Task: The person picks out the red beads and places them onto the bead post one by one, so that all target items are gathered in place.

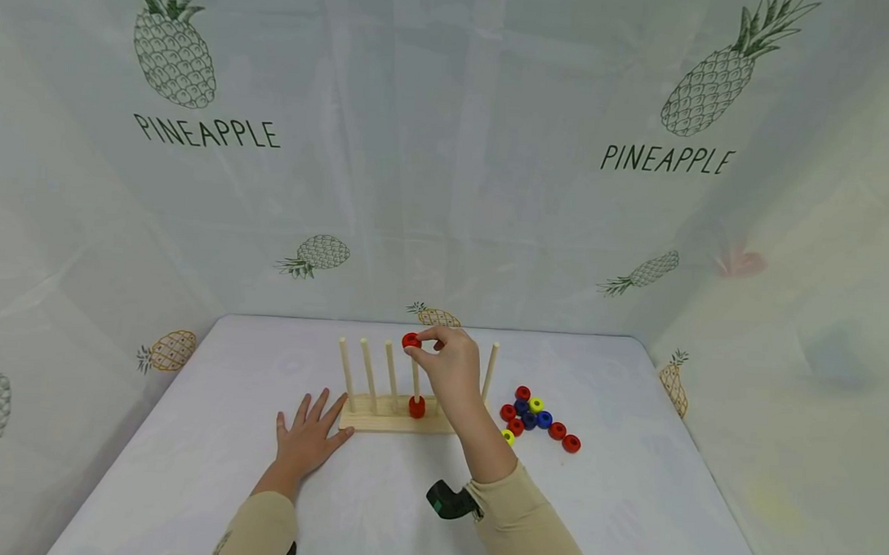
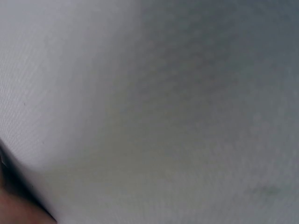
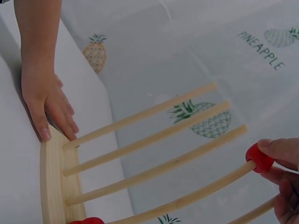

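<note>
A wooden rack [image 1: 395, 424] with several upright pegs stands on the table. My right hand [image 1: 452, 368] pinches a red bead [image 1: 411, 340] at the top of one peg; in the right wrist view that red bead [image 3: 259, 157] sits on the peg's tip between thumb and fingers. Another red bead [image 1: 416, 406] rests at the foot of the same peg. With fingers spread, my left hand [image 1: 306, 440] lies on the table, its fingertips touching the rack's left end. The right hand hides some pegs in the head view. Only blurred cloth fills most of the left wrist view.
To the right of the rack lies a loose group of red, yellow and blue beads [image 1: 545, 420]. The white table [image 1: 628, 496] meets a hanging pineapple-print cloth [image 1: 448, 188] at the back and sides. A black wrist device [image 1: 450, 501] sits at the right cuff.
</note>
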Action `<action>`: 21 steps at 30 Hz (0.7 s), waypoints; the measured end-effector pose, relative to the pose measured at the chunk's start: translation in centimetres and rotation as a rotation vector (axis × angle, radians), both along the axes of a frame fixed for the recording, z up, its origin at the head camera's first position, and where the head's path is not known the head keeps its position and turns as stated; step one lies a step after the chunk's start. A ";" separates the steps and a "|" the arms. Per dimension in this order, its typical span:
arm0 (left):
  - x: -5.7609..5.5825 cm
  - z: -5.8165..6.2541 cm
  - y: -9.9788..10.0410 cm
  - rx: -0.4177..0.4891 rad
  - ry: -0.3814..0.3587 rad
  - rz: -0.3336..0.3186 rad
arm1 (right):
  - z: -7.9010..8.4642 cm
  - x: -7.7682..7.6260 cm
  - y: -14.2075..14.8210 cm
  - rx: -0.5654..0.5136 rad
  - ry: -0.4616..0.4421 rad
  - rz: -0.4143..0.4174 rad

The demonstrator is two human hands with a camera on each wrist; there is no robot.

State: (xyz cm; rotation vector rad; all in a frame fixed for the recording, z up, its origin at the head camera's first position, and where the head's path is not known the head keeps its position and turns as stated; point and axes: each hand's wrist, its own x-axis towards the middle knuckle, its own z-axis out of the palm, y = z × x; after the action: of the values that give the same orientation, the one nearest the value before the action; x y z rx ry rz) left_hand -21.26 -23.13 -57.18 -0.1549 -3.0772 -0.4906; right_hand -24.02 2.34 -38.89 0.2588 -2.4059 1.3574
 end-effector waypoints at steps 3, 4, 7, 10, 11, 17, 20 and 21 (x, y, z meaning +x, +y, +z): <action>0.1 0.4 0.2 0.006 -0.020 0.004 | 0.0 -0.1 0.0 0.005 0.010 0.002; 0.0 0.5 0.2 0.004 -0.027 0.006 | 0.0 -0.1 0.0 0.007 0.017 0.002; -0.1 0.3 0.1 0.010 -0.024 0.006 | 0.0 -0.1 0.0 0.012 0.024 0.005; -0.3 -0.3 -0.1 0.003 -0.011 0.005 | 0.0 -0.1 0.0 0.015 0.018 0.004; -0.3 -0.4 -0.2 -0.002 -0.010 0.004 | 0.1 -0.1 0.0 0.015 0.012 0.005; -0.2 0.0 0.0 0.002 -0.017 0.005 | 0.2 0.0 0.0 0.023 -0.015 0.010; -0.1 0.5 0.2 0.010 -0.017 0.008 | 0.3 0.0 0.1 0.022 -0.028 0.017; 0.0 0.7 0.2 0.003 -0.028 0.012 | 0.3 0.0 0.1 0.019 -0.034 0.020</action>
State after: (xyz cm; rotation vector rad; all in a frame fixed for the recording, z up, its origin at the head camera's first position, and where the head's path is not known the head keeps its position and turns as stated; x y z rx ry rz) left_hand -21.29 -22.93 -56.50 -0.1312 -3.1026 -0.5007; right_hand -24.04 2.41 -38.60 0.2674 -2.4512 1.3585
